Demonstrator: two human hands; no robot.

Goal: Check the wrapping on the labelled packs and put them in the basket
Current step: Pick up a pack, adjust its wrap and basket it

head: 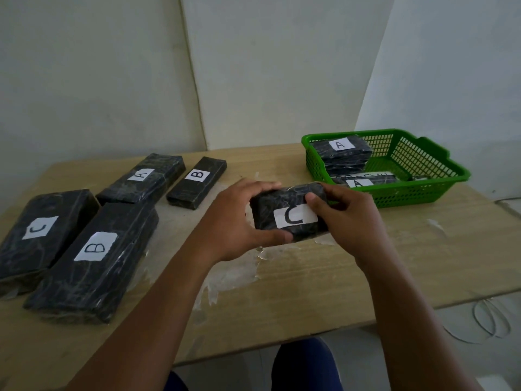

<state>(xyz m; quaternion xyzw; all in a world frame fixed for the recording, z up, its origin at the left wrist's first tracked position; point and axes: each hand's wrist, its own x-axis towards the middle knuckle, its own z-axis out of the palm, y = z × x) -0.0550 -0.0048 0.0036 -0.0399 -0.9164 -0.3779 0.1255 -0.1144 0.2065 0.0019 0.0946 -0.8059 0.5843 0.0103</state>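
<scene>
While four packs [93,261] lie left, both hands [296,218] grip the C pack [287,204], seemingly above the table [394,258]

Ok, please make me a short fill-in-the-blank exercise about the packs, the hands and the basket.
1. Both hands hold a pack labelled ___.
2. The basket is ___ in colour.
3. The readable labels inside the basket show the letter ___.
4. On the table, left of the hands, lie ___ packs.

Missing words: C; green; A; four
</scene>
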